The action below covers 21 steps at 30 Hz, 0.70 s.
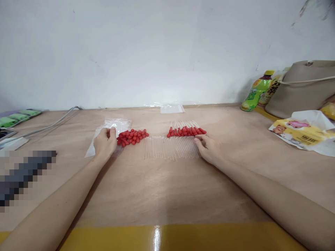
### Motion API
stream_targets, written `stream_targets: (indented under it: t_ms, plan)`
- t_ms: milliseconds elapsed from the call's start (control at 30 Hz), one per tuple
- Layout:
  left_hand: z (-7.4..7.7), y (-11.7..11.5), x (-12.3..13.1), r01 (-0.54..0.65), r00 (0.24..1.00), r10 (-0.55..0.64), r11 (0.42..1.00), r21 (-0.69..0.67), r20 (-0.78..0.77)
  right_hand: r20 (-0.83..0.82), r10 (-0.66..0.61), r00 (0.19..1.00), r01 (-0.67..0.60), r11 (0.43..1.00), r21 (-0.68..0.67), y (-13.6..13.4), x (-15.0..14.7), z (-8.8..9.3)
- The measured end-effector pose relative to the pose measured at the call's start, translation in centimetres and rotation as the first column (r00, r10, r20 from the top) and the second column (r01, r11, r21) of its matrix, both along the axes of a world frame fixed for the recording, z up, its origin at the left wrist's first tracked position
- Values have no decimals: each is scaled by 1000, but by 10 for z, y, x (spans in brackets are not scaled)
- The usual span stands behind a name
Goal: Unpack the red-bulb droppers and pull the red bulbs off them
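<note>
Left of centre, the left hand (104,143) curls beside a heap of small, red, round-ended bulbs (133,136); right of centre, the right hand (208,148) reaches slim clear tubes (170,147). I can't tell whether either grips anything.

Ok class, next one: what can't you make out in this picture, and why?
All in the head view:
- Whether the left hand holds any of the red bulbs: its own fingers hide the grip.
- Whether the right hand grips any clear tubes: too small; the tubes blur together.
- The whole rear bottle: the green bottle and beige bag hide parts.
- The bag's far side: cut by the right edge.
- The dark object: pixelated.
</note>
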<state>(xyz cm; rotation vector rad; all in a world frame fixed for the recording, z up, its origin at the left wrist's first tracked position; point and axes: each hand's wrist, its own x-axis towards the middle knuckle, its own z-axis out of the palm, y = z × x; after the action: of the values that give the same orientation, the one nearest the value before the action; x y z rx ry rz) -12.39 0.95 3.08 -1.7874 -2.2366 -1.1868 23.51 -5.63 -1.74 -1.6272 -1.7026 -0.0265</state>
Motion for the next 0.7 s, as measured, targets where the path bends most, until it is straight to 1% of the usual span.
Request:
stream_targets:
  t_ms: [67, 133, 167, 233, 267, 333, 433, 533, 633, 700]
  plan:
    - [4, -5, 9, 26, 999, -24, 999, 48, -35, -16, 7, 1000, -6, 1000, 30, 0, 0, 0]
    - [8, -10, 23, 126, 986, -115, 988, 88, -120, -26, 31, 999, -29, 997, 73, 0, 0, 2]
    - [10, -12, 32, 203, 965, -183, 975, 92, -185, -31, 46, 998, -43, 995, 91, 0, 0, 3]
    - [14, -14, 54, 350, 894, -314, 935, 62, -319, -54, 75, 996, -69, 991, 117, 0, 1, 6]
    - [15, -14, 66, 405, 854, -363, 914, 37, -373, -76, 83, 994, -73, 989, 128, 0, 2, 7]
    - [16, -9, 91, 478, 785, -440, 878, -27, -436, -137, 91, 986, -69, 986, 155, 0, 4, 8]
    - [17, 5, 125, 494, 757, -504, 858, -142, -416, -240, 96, 966, -52, 981, 185, 1, 7, 8]
    - [16, 19, 151, 461, 777, -528, 848, -260, -342, -294, 91, 952, -38, 983, 181, 3, 9, 8]
    - [14, 27, 166, 453, 784, -543, 832, -319, -302, -284, 100, 954, -52, 983, 173, 3, 8, 8]
    - [12, 29, 172, 452, 787, -541, 832, -320, -295, -269, 111, 957, -65, 983, 174, 3, 8, 8]
